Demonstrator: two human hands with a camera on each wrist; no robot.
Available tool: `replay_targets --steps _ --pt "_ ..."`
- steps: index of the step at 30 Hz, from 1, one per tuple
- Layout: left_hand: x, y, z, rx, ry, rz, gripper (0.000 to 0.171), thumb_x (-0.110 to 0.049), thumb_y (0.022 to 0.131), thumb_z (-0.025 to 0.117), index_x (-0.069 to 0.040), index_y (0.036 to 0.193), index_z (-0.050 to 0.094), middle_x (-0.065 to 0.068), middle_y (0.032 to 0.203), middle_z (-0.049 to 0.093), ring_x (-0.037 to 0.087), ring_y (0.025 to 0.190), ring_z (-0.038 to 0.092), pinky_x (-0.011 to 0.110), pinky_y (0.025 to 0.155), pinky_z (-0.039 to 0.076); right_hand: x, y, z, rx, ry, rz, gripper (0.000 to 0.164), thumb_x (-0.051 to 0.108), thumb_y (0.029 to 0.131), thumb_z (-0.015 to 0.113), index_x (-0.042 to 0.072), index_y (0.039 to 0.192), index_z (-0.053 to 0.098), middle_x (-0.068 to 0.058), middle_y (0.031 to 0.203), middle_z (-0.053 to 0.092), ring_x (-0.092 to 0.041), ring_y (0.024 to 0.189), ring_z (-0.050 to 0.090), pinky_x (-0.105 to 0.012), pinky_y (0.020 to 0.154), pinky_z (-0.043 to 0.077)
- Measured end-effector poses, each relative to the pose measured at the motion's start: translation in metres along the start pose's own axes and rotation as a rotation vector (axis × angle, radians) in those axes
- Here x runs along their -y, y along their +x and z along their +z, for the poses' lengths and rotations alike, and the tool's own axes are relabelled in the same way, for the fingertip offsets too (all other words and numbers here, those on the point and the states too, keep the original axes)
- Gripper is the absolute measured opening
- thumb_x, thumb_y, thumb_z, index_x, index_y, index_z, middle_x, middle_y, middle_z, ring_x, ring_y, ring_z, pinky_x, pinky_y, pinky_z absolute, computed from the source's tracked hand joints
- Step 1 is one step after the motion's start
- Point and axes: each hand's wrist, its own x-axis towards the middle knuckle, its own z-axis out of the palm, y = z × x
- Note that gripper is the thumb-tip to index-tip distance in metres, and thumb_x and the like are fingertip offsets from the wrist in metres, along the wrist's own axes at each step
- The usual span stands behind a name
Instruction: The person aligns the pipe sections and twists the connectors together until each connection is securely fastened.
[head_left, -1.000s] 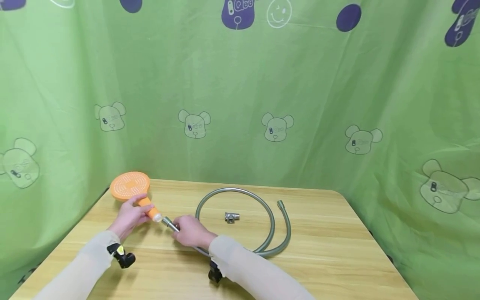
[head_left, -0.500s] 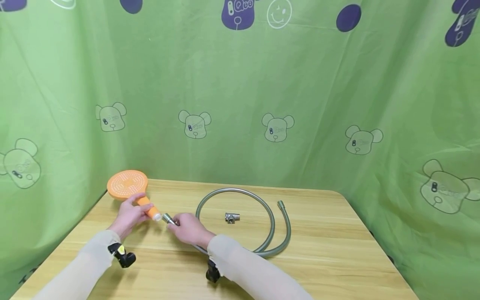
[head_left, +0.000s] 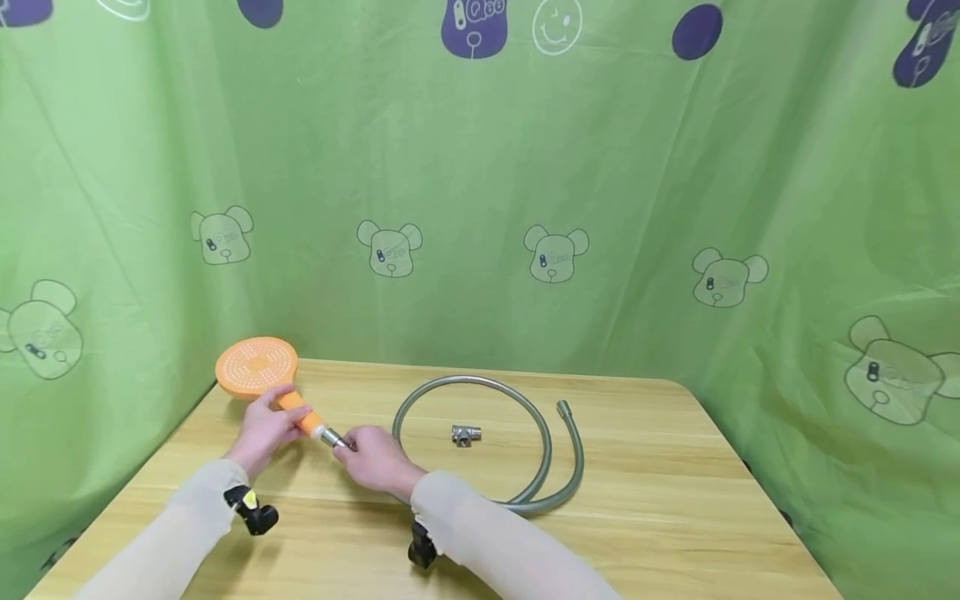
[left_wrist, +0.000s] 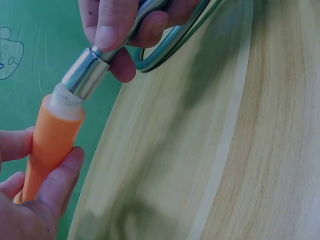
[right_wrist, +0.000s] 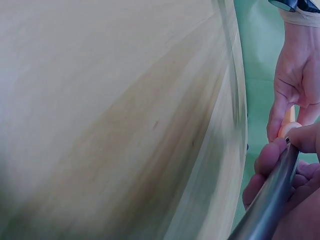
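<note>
My left hand point(head_left: 264, 427) grips the handle of an orange shower head point(head_left: 257, 367), whose round spray face is turned up. A whitish threaded end point(left_wrist: 66, 102) sticks out of the handle. With my right hand point(head_left: 377, 458) I pinch a grey shower hose point(right_wrist: 267, 200) just behind its metal end nut point(left_wrist: 86, 74). The nut's mouth touches the threaded end and sits over its tip, in line with the handle in the head view. How far it is threaded on cannot be told.
The rest of the hose point(head_left: 546, 446) loops across the wooden table point(head_left: 675, 500), its other end fitting point(head_left: 564, 408) lying at the right. A small metal tee valve point(head_left: 465, 435) lies inside the loop. A green printed curtain point(head_left: 480, 317) hangs behind the table.
The gap between hose nut and shower head handle has closed; they now meet. Earlier the nut was apart from the threaded end. The shower head shifted slightly; the tee valve stayed put.
</note>
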Motion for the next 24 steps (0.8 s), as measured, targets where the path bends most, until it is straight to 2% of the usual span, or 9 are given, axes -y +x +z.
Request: replay_targets --steps 8,16,24 --pt "0.001 -0.001 0.006 -0.033 0.068 0.054 0.074 -0.001 0.096 0.063 0.0 0.157 0.022 0.04 0.147 0.031 0.012 0.085 0.065 0.023 0.077 0.061 0.002 -0.001 0.002 -0.021 0.016 0.014 0.021 0.029 0.097 0.065 0.016 0.08 0.07 0.008 0.057 0.049 -0.006 0.045 0.039 -0.02 0.038 0.03" --pt "0.005 -0.006 0.008 -0.062 0.055 0.059 0.071 0.001 0.096 0.062 -0.001 0.157 0.025 0.038 0.149 0.031 0.013 0.089 0.064 0.022 0.078 0.06 -0.001 -0.002 0.007 -0.043 -0.007 0.011 0.03 0.032 0.099 0.062 0.021 0.07 0.06 0.008 0.054 0.045 -0.006 0.043 0.036 -0.021 0.037 0.028" --pt "-0.001 -0.009 0.013 -0.121 0.056 0.07 0.072 0.001 0.095 0.063 -0.005 0.157 0.027 0.035 0.147 0.033 0.024 0.1 0.063 0.026 0.083 0.061 0.002 0.0 0.005 -0.09 -0.06 -0.004 0.034 0.033 0.099 0.06 0.022 0.068 0.058 0.009 0.053 0.044 -0.006 0.043 0.038 -0.023 0.037 0.031"
